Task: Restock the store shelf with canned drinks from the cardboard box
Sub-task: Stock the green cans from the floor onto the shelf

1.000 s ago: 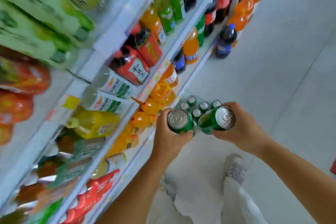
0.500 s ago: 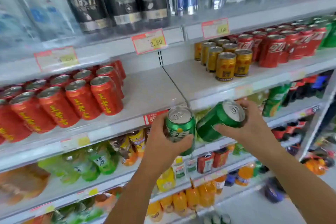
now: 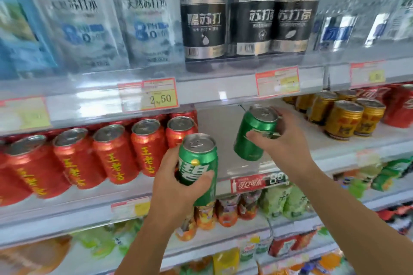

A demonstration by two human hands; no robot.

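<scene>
My left hand (image 3: 176, 185) grips an upright green can (image 3: 197, 158) in front of the middle shelf (image 3: 223, 131), just right of the red cans. My right hand (image 3: 283, 143) grips a second green can (image 3: 254, 134), tilted with its top leaning toward the shelf's back. This can hangs over the bare gap between the red cans and the gold cans. The cardboard box is out of view.
Rows of red cans (image 3: 111, 149) fill the middle shelf's left part. Gold cans (image 3: 344, 118) and red cola cans (image 3: 400, 105) stand to the right. Large water bottles (image 3: 252, 13) line the shelf above. Juice bottles and pouches (image 3: 279, 203) fill lower shelves.
My view rose from the floor and the box to the can shelf. Both hands carried their green cans up and forward to the gap, and the hands moved apart.
</scene>
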